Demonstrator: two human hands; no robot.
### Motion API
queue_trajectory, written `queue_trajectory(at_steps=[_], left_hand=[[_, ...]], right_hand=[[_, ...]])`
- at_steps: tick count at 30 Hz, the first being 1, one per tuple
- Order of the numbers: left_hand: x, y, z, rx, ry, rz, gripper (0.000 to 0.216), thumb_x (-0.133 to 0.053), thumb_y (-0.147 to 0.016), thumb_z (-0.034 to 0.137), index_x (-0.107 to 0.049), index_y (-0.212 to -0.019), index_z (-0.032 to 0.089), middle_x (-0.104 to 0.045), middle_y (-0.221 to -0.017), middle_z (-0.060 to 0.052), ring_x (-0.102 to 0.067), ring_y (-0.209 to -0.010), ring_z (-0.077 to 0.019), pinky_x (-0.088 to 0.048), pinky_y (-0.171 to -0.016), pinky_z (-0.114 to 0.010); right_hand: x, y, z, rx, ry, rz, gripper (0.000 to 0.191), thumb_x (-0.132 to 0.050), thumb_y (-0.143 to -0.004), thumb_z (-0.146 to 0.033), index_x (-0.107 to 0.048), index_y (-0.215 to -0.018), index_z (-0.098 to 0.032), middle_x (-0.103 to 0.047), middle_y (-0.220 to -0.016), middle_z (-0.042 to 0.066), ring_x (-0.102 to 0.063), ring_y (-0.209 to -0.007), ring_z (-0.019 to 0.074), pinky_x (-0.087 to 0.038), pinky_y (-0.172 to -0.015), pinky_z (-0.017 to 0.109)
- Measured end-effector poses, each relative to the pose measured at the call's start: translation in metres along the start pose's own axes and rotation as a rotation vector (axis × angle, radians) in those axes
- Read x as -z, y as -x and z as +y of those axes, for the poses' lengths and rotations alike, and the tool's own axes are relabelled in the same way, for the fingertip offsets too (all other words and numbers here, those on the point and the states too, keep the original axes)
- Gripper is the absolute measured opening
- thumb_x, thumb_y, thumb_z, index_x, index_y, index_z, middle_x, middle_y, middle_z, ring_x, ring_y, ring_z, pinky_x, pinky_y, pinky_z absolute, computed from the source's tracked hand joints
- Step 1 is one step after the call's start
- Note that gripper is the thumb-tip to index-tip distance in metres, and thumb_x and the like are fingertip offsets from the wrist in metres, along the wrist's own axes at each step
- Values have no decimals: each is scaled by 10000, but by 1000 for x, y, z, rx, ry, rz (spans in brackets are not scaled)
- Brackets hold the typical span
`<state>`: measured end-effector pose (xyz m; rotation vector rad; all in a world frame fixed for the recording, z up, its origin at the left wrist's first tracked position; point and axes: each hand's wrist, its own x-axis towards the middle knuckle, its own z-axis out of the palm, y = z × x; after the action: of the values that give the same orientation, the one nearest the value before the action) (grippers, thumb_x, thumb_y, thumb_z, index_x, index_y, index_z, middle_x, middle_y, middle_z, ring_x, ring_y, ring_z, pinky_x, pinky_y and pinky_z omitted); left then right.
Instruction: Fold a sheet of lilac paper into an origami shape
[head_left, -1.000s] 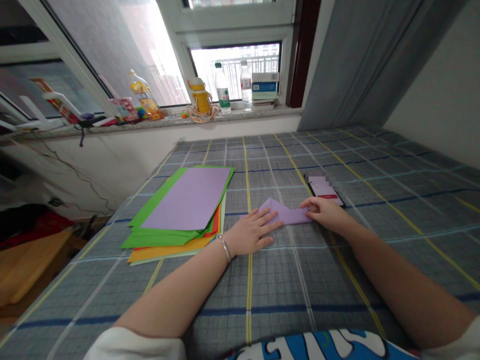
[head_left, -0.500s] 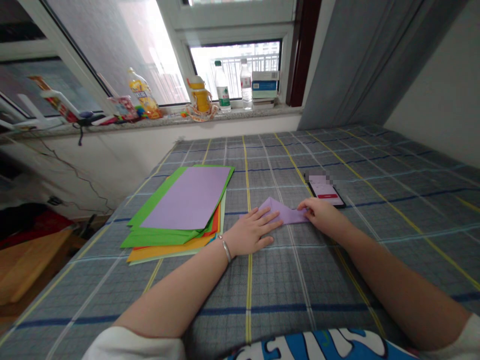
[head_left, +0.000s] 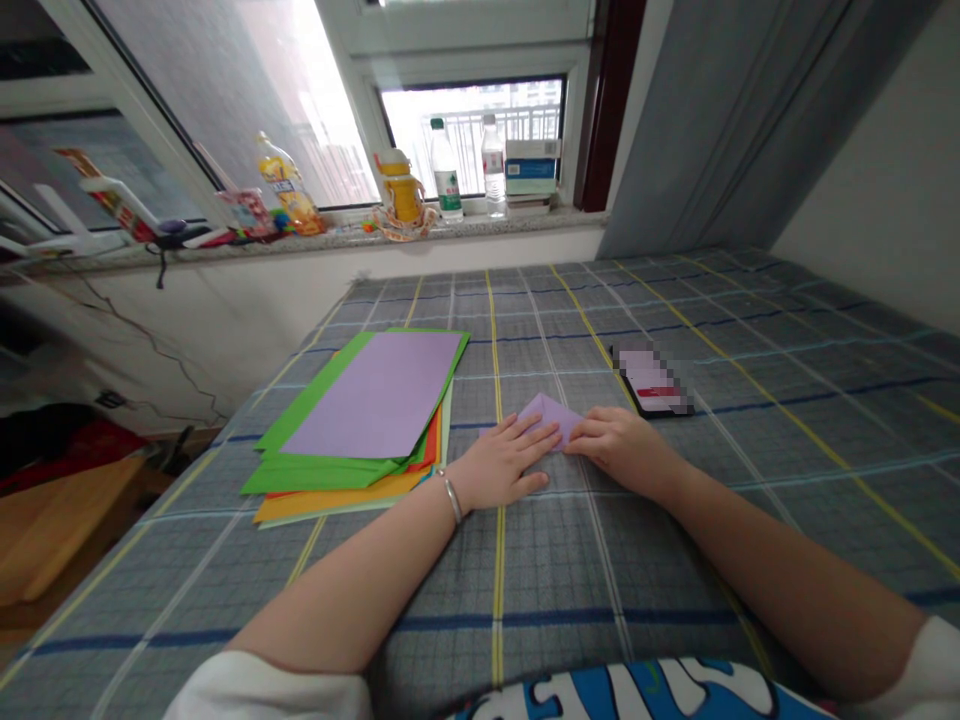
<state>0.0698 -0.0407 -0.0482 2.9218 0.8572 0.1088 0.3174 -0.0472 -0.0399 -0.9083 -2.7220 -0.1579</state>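
A folded piece of purple paper lies on the checked cloth, a peaked corner at its far side. My left hand rests flat across its left part, fingers spread and a silver bangle at the wrist. At the paper's right part, the fingers of my right hand are drawn together on it, fingertips close to those of the left. The right hand covers that end of the paper. Left of my hands is a stack of coloured sheets, a purple sheet on top with green ones below.
A phone lies beyond my right hand. The grey checked cloth covers the surface up to the window wall. Along the sill stand a yellow cup, bottles and boxes.
My right hand has moved left along the paper towards my left hand, and less of the paper's right end shows. The left hand stays in place.
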Motion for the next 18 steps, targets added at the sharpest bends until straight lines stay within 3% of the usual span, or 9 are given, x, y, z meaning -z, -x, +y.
queue_trajectory(at_steps=[3, 9, 18], left_hand=[[1, 1, 0, -1, 13, 5, 589, -389, -964, 458, -283, -1488, 213, -276, -1563, -51, -178, -1463, -261, -177, -1176, -479], [3, 2, 1, -28, 8, 27, 465, -442, -948, 426, -462, -1368, 226, -289, -1558, -67, -182, -1463, -264, -186, -1176, -489], [6, 2, 1, -33, -9, 4, 437, -419, -962, 378, -463, -1378, 250, -293, -1558, -52, -206, -1453, -282, -213, -1161, -514]], right_hand=[[4, 0, 1, -2, 29, -63, 209, -517, -933, -207, -712, -1006, -226, -709, -1002, 52, -572, -924, 181, -427, -854, 325], [10, 0, -7, -74, 55, -152, 229, -524, -925, -215, -713, -1045, -269, -698, -1069, 49, -578, -953, 184, -414, -825, 311], [22, -3, -17, -212, 138, -220, 218, -539, -898, -182, -736, -953, -258, -705, -1027, 49, -594, -918, 211, -402, -731, 323]])
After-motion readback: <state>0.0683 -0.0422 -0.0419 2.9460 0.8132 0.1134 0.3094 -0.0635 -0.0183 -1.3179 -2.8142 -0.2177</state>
